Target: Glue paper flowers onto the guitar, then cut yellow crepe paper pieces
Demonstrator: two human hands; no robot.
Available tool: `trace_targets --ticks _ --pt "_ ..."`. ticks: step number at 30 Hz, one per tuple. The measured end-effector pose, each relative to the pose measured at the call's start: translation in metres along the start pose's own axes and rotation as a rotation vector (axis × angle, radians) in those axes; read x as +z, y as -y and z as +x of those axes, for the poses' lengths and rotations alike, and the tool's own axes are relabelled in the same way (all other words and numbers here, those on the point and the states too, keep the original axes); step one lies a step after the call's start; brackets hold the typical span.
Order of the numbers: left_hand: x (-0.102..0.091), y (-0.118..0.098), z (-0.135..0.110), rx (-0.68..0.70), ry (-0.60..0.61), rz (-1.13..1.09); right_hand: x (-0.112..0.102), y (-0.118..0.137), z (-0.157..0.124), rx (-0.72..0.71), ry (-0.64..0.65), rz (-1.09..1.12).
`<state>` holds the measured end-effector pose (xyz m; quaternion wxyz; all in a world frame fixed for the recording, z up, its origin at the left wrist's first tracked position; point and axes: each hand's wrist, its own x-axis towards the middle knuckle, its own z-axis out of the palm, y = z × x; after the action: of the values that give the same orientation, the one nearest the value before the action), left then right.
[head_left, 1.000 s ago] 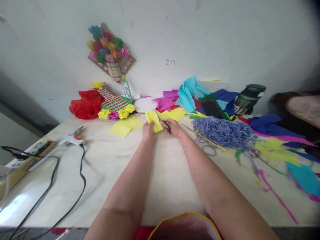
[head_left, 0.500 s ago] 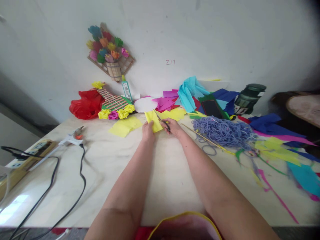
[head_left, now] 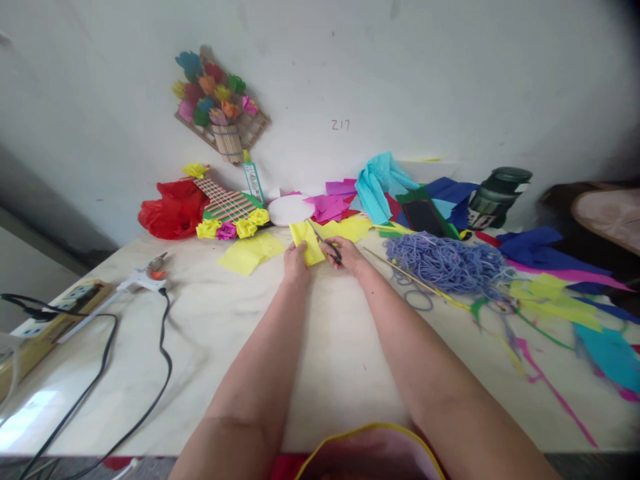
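Note:
My left hand [head_left: 296, 263] pinches the lower edge of a folded yellow paper piece [head_left: 306, 241] held just above the table. My right hand [head_left: 347, 255] is closed around the handles of a pair of scissors [head_left: 325, 244], whose blades point up and left across the yellow paper. A second yellow paper sheet [head_left: 250, 253] lies flat to the left of my hands, and another yellow sheet [head_left: 350, 229] lies behind them.
A purple yarn pile [head_left: 445, 261] and a thin stick [head_left: 415, 283] lie to the right, with coloured paper scraps [head_left: 555, 293]. A glue gun [head_left: 143, 277], black cords [head_left: 150, 373] and a power strip [head_left: 55, 313] sit left. Paper flowers [head_left: 235, 227], a red bag [head_left: 173, 210] and a green jar [head_left: 497, 197] line the wall.

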<state>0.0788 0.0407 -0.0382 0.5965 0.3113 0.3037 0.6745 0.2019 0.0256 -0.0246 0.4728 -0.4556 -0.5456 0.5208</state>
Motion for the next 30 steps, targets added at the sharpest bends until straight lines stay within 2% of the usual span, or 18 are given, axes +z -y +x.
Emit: trace_targets --ticks 10,23,30 --pt "0.001 -0.001 -0.002 0.006 0.036 0.025 0.001 0.007 -0.005 0.062 0.007 0.035" --pt "0.0 0.0 -0.003 0.014 0.041 0.03 0.001 0.01 -0.003 -0.039 0.046 0.011" --pt "0.002 -0.002 -0.005 -0.004 0.025 0.037 0.002 0.014 -0.004 -0.035 0.027 0.011"
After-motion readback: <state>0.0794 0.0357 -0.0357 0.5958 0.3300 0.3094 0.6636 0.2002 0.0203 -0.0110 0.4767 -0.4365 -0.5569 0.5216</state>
